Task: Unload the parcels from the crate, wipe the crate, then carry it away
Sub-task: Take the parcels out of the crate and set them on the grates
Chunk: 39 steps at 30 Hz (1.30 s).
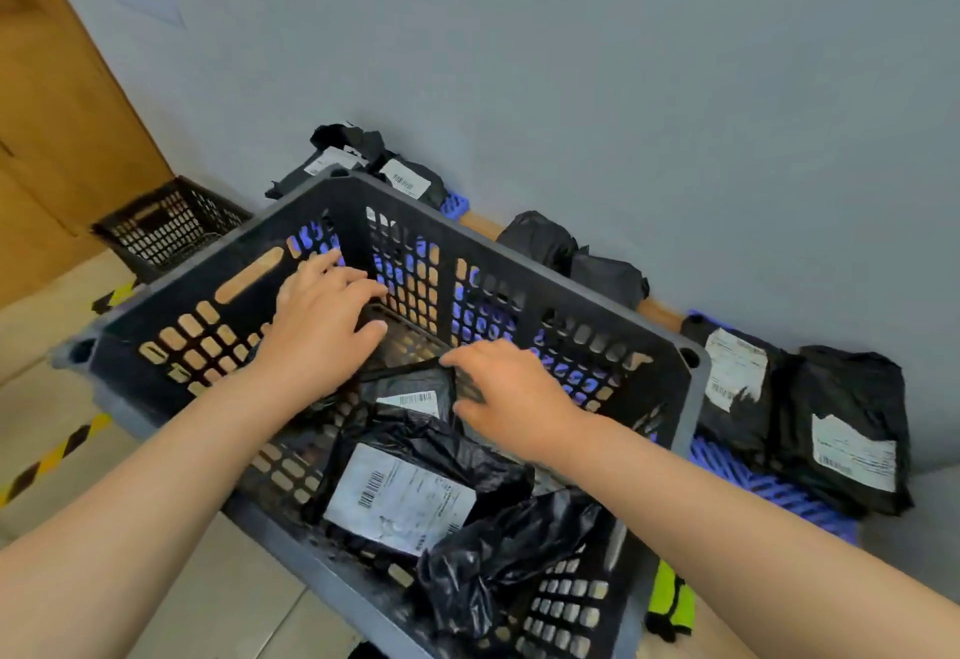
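Reaching into the crate (358,211), right hand (511,390) pinches a small parcel (410,390); left hand (319,328) hovers, grasp unclear.

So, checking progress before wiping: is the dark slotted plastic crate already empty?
No, black plastic-wrapped parcels with white labels lie on the floor of the crate.

Both your bare forearms reach forward and down from the lower corners, drawing together toward the middle. Your left hand (322,331) is palm down, its fingers spread and slightly bent, the thumb pointing forward beneath them; whether it grips anything cannot be told. Your right hand (514,393) sits near it, lower and to the right, also palm down, thumb and bent fingers pinching the edge of a small black parcel (405,385). The two hands do not touch.
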Each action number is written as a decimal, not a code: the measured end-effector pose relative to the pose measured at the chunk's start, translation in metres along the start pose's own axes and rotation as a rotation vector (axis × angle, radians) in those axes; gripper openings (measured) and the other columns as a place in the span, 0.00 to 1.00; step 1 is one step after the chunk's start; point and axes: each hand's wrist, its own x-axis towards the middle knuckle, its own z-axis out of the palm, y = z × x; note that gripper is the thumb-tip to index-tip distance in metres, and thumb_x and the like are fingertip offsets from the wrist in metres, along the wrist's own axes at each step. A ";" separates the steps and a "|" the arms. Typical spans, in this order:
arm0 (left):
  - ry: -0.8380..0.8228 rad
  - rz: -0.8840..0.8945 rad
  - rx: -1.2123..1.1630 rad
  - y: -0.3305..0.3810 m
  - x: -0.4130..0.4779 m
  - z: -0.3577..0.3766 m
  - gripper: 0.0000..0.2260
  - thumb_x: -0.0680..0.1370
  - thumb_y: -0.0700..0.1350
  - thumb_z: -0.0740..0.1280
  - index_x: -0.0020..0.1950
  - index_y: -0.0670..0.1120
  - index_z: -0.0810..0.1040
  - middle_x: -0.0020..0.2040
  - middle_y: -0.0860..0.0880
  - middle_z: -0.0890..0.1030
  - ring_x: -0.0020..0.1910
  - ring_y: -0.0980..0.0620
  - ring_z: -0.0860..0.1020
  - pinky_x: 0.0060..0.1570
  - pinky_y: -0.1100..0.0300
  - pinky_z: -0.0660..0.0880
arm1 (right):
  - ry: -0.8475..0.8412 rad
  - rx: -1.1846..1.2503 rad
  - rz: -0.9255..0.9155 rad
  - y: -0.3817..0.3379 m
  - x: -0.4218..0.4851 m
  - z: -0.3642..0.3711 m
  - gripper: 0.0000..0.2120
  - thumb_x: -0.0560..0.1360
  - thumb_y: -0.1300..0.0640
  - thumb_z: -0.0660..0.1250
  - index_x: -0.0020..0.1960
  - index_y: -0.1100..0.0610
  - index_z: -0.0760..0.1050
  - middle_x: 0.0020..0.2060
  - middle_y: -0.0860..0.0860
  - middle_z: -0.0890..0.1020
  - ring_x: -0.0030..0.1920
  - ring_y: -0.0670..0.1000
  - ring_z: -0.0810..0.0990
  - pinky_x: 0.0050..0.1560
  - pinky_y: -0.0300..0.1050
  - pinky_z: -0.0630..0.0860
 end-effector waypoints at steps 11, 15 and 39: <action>-0.166 0.084 -0.047 -0.044 0.019 0.008 0.19 0.78 0.51 0.64 0.68 0.53 0.71 0.70 0.52 0.69 0.75 0.50 0.50 0.71 0.46 0.50 | -0.393 -0.051 0.256 -0.017 0.026 0.057 0.05 0.77 0.50 0.64 0.48 0.51 0.72 0.41 0.51 0.77 0.48 0.58 0.74 0.63 0.56 0.64; -0.214 0.158 -0.142 -0.037 0.019 0.012 0.22 0.76 0.56 0.66 0.68 0.54 0.70 0.70 0.54 0.69 0.75 0.52 0.50 0.72 0.47 0.50 | -0.341 0.019 0.288 -0.014 0.026 0.057 0.19 0.78 0.53 0.62 0.32 0.48 0.59 0.31 0.46 0.66 0.40 0.54 0.68 0.45 0.47 0.66; -0.430 0.351 0.068 -0.030 0.005 0.017 0.22 0.68 0.55 0.73 0.58 0.49 0.72 0.53 0.51 0.73 0.55 0.48 0.73 0.54 0.56 0.69 | 0.106 -0.011 0.180 -0.048 0.042 -0.003 0.08 0.81 0.52 0.58 0.50 0.55 0.72 0.30 0.47 0.71 0.44 0.53 0.75 0.68 0.34 0.53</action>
